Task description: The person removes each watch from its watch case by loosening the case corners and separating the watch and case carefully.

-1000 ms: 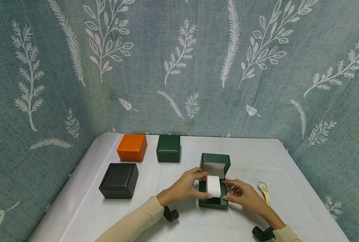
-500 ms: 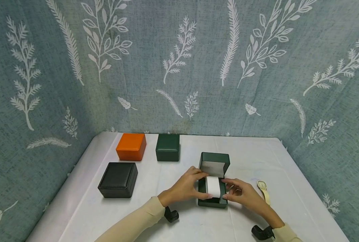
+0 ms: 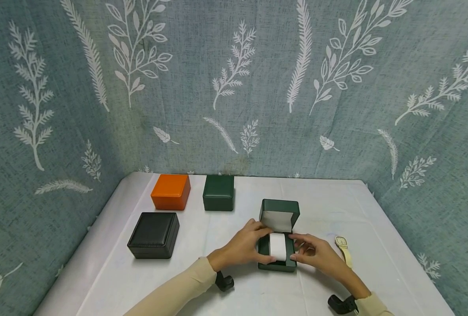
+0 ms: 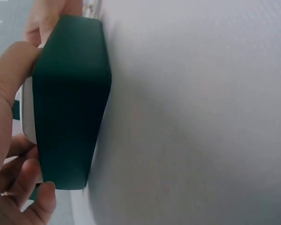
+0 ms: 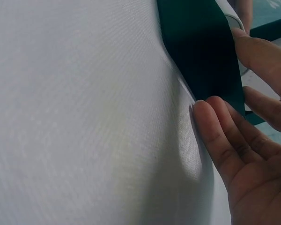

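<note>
the white cushion (image 3: 277,247) sits down in the open green box (image 3: 278,259) right between both hands, long axis running front to back, left hand (image 3: 243,245) pinching its left edge while the right hand (image 3: 314,254) rests loose-fingered against the box's right side.
</note>
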A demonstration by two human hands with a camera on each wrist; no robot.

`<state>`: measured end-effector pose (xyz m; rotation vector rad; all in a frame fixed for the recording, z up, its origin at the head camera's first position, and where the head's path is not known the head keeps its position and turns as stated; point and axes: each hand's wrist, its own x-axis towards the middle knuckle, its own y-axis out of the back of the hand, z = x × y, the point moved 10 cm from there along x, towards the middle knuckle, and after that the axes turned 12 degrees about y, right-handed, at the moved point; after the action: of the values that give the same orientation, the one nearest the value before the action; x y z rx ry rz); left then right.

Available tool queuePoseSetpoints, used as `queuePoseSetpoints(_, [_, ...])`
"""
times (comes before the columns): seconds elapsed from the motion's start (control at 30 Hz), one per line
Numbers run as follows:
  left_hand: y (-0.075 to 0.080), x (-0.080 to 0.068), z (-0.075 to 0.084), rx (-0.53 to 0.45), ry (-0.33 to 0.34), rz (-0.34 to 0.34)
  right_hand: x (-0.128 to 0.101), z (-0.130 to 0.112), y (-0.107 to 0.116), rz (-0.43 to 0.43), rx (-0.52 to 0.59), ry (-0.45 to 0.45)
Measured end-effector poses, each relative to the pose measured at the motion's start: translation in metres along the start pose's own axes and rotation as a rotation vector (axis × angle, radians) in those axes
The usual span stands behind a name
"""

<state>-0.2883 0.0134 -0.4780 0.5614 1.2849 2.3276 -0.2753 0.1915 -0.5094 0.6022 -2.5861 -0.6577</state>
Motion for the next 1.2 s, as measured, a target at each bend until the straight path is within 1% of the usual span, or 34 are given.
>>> queuePoseSetpoints(0.17, [-0.003, 0.0, 0.002, 0.062, 0.019, -0.008, 0.0, -0.001, 0.0, 0.0, -0.008, 0.007])
queuePoseSetpoints(0.47, [0.0, -0.003, 0.012, 0.161, 0.002, -0.003, 0.0, -0.001, -0.001, 0.003, -0.017, 0.0])
queuePoseSetpoints(0.7, [-0.002, -0.004, 0.012, 0.19, 0.002, -0.033, -0.001, -0.001, -0.001, 0.001, -0.014, -0.008])
queuePoseSetpoints(0.8, [-0.003, -0.004, 0.012, 0.217, -0.01, -0.038, -0.001, -0.001, -0.001, 0.002, -0.018, -0.006])
queuePoseSetpoints(1.1, [-0.004, -0.007, 0.018, 0.309, -0.082, -0.03, 0.0, -0.001, 0.0, 0.007, -0.033, 0.011])
queuePoseSetpoints(1.2, [-0.005, -0.009, 0.02, 0.342, -0.097, -0.033, -0.001, -0.001, 0.0, 0.004, -0.03, 0.009])
